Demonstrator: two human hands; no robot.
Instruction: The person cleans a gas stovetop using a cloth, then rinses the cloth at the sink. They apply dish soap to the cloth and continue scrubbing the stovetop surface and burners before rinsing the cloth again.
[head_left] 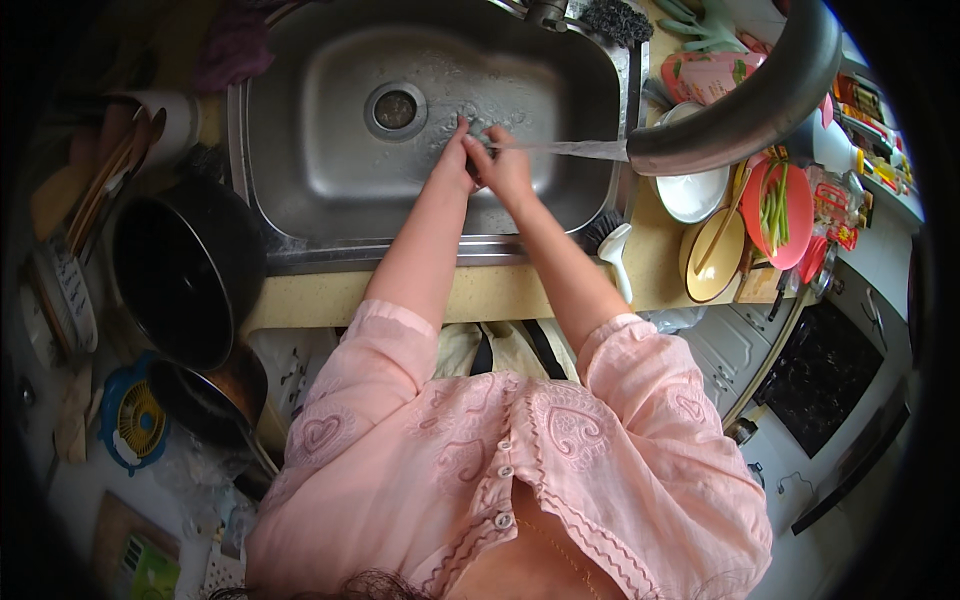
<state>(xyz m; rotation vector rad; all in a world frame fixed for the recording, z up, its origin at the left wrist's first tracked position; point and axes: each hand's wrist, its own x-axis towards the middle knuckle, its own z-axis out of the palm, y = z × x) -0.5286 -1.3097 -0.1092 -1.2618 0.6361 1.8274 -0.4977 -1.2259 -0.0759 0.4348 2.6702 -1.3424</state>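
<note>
Meeting in one water stream [580,149] over one sink [335,140]: two hands [480,157], fingers [497,136] curled, grasp unclear.

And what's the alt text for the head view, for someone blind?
A person's left hand and right hand are together in running water from a curved faucet over a steel sink. To the right are a yellow bowl and a coral bowl of green stalks; a dark pot is at left.

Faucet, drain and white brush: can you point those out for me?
Faucet [780,98]: head view, on the curved spout.
Drain [396,110]: head view, at its centre.
White brush [616,247]: head view, on the handle.
</note>
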